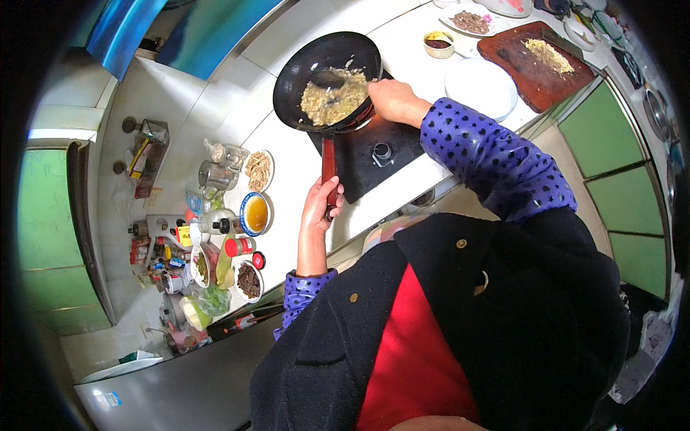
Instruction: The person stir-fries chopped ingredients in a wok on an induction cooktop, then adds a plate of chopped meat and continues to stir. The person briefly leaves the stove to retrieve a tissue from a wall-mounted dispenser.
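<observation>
My left hand (322,202) is closed around the red handle (329,159) of a black wok (291,89). The wok sits over a black gas hob (356,172), tilted, with an orange glow under its right side. Pale, finely chopped food (339,102) lies spread over its bottom. At the wok's right rim, my right hand (396,101) grips a cooking ladle, mostly by a part hidden behind the fingers. The ladle's dark head (327,80) rests among the food.
On the right are a white bowl (481,89), a sauce dish (438,44), a plate of minced meat (470,22) and a wooden cutting board (533,70) with chopped food and a cleaver. Leftward stand a bowl of yellow liquid (254,214), sliced food (259,171) and a red-lidded jar (240,247).
</observation>
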The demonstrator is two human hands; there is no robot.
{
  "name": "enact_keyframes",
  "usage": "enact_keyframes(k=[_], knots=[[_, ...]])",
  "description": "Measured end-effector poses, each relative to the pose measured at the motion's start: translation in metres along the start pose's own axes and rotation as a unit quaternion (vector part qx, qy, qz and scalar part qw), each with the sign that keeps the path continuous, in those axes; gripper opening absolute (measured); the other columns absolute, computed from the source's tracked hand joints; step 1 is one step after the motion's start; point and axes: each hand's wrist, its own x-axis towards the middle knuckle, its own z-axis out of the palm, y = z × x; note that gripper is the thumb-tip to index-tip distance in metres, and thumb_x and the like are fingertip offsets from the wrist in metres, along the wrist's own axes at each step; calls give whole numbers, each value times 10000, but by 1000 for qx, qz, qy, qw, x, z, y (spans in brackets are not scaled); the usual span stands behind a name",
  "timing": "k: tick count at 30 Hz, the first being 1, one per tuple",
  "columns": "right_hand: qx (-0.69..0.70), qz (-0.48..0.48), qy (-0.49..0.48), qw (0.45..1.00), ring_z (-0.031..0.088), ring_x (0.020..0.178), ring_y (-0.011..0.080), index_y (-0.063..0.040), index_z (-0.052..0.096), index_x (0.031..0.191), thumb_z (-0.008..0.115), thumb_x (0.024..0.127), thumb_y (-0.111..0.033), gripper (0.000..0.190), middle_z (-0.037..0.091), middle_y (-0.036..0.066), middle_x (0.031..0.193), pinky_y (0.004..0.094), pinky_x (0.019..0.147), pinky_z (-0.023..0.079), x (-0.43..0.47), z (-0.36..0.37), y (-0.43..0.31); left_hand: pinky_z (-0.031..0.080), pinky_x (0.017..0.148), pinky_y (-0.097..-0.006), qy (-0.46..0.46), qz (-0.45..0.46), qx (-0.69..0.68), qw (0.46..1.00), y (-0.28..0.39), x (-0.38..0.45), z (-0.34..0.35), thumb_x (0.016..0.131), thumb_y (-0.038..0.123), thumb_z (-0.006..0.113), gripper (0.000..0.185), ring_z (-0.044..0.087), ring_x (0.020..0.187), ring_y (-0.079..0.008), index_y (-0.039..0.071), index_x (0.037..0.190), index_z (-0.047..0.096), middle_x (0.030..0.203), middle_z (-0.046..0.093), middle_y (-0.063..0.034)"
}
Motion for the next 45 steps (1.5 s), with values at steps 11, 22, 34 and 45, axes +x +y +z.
enact_keyframes(k=[11,22,34,45], knots=[[-39,-45,-39,997,601,805,370,36,513,969,440,788,-58,216,609,222,813,452,665,481,-45,-26,2,281,310,-183,-12,4,-3,1000,1,-1,-1,837,161,553,191,436,450,-86,59,955,443,692,503,-39],[-20,0,68,997,601,826,366,36,513,919,417,809,-94,195,610,230,860,452,675,480,3,-9,19,280,311,-181,-9,1,1,1000,0,1,-2,842,159,548,170,437,448,-83,65,938,444,683,508,-34],[52,-16,-44,998,598,913,348,16,619,925,473,775,-88,233,613,216,954,432,756,483,8,11,-40,279,305,-180,-7,-3,-2,1000,1,-1,0,844,166,547,176,434,439,-80,66,944,441,682,508,-34],[-20,29,121,992,635,806,328,81,558,952,492,767,-100,267,629,218,864,419,680,514,56,20,2,281,306,-184,-19,-4,-5,1000,2,0,-3,840,165,554,185,438,431,-85,64,942,438,668,509,-38]])
